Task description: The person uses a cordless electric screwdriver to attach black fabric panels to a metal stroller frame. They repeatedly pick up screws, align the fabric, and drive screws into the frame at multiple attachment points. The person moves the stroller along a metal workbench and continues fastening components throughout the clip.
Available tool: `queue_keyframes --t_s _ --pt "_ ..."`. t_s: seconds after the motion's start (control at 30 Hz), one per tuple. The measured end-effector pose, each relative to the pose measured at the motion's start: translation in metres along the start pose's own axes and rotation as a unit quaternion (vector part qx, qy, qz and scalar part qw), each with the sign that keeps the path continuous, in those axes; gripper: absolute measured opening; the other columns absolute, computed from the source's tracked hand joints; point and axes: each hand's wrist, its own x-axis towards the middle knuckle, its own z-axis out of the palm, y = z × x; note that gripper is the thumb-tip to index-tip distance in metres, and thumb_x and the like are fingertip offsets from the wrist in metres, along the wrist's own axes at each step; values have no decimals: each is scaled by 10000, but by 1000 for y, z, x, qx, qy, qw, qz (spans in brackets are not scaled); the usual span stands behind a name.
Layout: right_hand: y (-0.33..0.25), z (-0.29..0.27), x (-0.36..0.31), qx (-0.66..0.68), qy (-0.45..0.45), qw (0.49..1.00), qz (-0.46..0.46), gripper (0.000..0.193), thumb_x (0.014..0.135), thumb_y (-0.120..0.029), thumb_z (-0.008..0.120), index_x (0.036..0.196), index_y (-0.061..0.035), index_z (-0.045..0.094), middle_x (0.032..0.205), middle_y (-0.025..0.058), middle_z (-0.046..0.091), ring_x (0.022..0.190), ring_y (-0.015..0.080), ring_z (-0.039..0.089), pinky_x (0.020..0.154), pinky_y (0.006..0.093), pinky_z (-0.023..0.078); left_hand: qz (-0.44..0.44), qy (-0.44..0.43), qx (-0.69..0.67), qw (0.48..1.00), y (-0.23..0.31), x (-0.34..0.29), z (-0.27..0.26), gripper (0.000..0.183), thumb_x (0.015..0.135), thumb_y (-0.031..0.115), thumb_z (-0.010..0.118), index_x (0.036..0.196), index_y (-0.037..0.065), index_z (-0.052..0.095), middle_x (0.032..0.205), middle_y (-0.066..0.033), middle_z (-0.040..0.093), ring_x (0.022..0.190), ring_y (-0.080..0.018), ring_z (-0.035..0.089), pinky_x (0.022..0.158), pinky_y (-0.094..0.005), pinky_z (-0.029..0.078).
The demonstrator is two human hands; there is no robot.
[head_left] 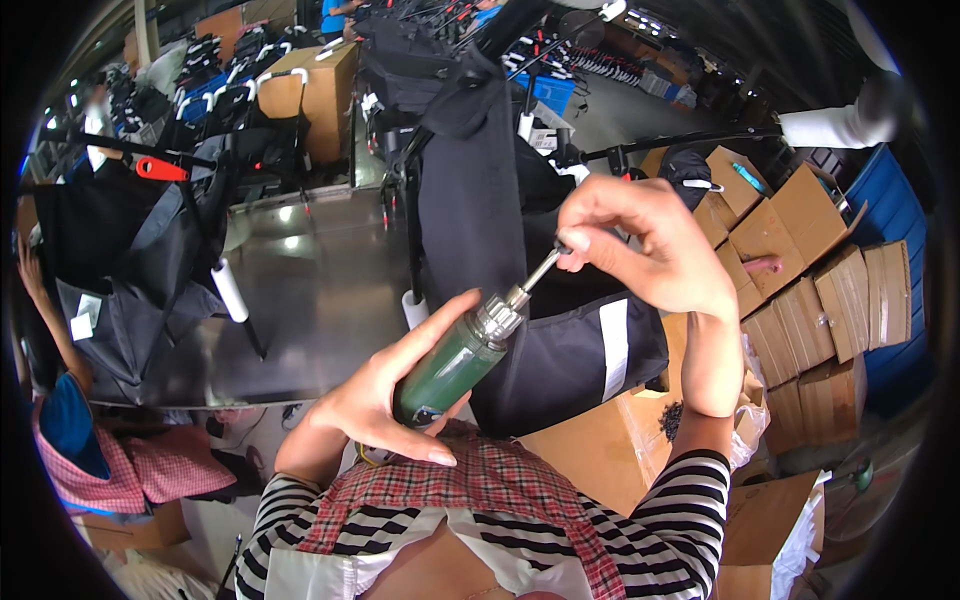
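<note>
My left hand is wrapped round a green power screwdriver, its bit pointing up and to the right. At the bit's tip, the thumb and fingers of my right hand pinch a small dark piece that looks like a screw. Behind the tool stands a black fabric item on a tube frame, like a stroller, with a long upright panel. Its lower black pouch bears a white strip and lies just beyond the screwdriver.
A shiny metal table carries another black fabric frame on the left, near a co-worker's arm. Several cardboard boxes are stacked at right by a blue panel. Small dark parts lie on cardboard beside my right forearm.
</note>
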Motion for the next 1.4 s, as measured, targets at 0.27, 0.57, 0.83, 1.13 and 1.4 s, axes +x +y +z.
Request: queue_keyframes --t_s 0.27,0.57,0.83,1.13,1.4 --pt "-13 81 8 -100 35 993 -59 247 896 -130 703 1076 29 646 862 157 672 774 288 696 706 357 570 164 165 -211 949 19 -3 -13 1385 611 63 863 1601 157 -100 805 -183 559 500 -209 591 447 -299 479" --pt "25 145 39 -3 80 996 -44 214 955 19 546 1162 29 598 765 128 664 656 234 690 569 356 547 228 168 -196 939 12 -26 -44 1075 700 122 838 1529 87 153 880 -159 533 540 -227 632 914 -612 551" --pt "-5 115 69 85 212 971 -68 211 1046 -167 554 1004 4 671 641 17 547 506 85 518 473 270 435 184 176 -222 941 0 -24 -66 1254 745 130 797 1590 256 -121 894 -148 565 575 -211 648 931 -569 559" --pt "69 56 91 -356 289 884 -94 103 895 -58 625 940 25 582 706 195 640 627 411 653 551 467 532 200 201 -152 947 -14 -1 -67 968 795 126 762 1531 89 134 935 -173 558 564 -219 646 937 -592 553" --pt "75 44 112 -148 258 930 -216 154 905 4 615 1046 64 593 803 220 641 720 389 658 647 408 515 202 290 -67 933 -10 11 -44 990 785 168 774 1530 87 126 894 -164 552 555 -218 642 905 -584 572"
